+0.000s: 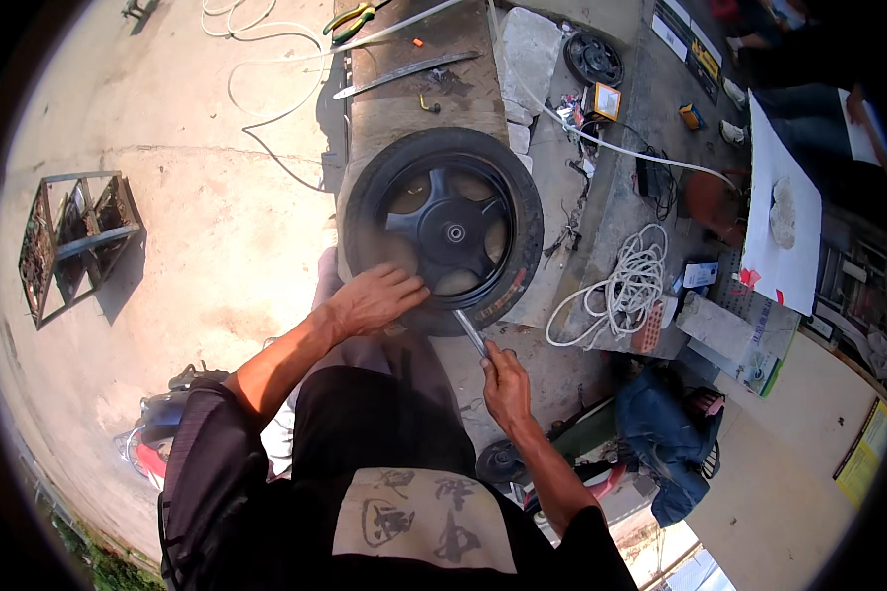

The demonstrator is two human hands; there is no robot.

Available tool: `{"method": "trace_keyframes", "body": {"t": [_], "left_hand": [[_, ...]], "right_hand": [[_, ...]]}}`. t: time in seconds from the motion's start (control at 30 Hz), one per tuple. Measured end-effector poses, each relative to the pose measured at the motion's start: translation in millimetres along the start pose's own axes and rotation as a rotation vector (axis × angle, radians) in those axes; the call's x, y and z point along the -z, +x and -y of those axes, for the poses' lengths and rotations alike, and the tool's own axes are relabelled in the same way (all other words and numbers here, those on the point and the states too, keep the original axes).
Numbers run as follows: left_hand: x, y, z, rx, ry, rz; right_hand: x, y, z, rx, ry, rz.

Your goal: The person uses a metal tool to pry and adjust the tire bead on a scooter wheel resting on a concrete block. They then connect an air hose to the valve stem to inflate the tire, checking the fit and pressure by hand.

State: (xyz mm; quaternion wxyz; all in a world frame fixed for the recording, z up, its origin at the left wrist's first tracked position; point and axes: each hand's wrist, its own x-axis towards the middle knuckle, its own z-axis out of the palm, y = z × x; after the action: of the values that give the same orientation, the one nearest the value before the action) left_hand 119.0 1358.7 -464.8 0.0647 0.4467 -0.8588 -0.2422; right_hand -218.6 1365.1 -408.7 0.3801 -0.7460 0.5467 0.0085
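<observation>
A wheel with a black tyre [370,177] and a dark five-spoke rim [455,212] lies flat on a low wooden top in front of me. My left hand [379,294] rests on the tyre's near left side, palm down, its fingers stretched toward the rim edge. My right hand [508,389] is wrapped round a metal tyre lever [470,332], just below the wheel. The lever's far end meets the tyre beside the rim's near edge; its very tip is hidden there.
Beyond the wheel lie a flat metal bar [404,75], a small valve stem [429,102] and green-and-yellow pliers [350,22]. A coiled white rope [626,291] and a small black wheel [593,59] are on the right. A rusty metal frame [84,241] stands on the left ground.
</observation>
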Motion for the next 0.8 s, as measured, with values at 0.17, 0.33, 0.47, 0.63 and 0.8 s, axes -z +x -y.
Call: {"method": "trace_keyframes", "body": {"t": [0.17,0.33,0.47,0.63,0.8], "left_hand": [[-16,11,14,0.229,-0.121,-0.099],[-38,26,8,0.336,-0.031,-0.323],[-42,32,5,0.341,-0.022,-0.376],[-42,32,12,0.366,0.004,-0.397],[-45,30,7,0.391,0.005,-0.426]], "right_hand": [[-36,-5,38,-0.074,0.149,-0.020],[-29,-6,28,-0.101,0.120,0.016],[-16,3,20,-0.072,-0.006,0.115],[36,-7,48,-0.091,-0.342,0.254],[125,3,32,0.136,-0.620,0.174]]}}
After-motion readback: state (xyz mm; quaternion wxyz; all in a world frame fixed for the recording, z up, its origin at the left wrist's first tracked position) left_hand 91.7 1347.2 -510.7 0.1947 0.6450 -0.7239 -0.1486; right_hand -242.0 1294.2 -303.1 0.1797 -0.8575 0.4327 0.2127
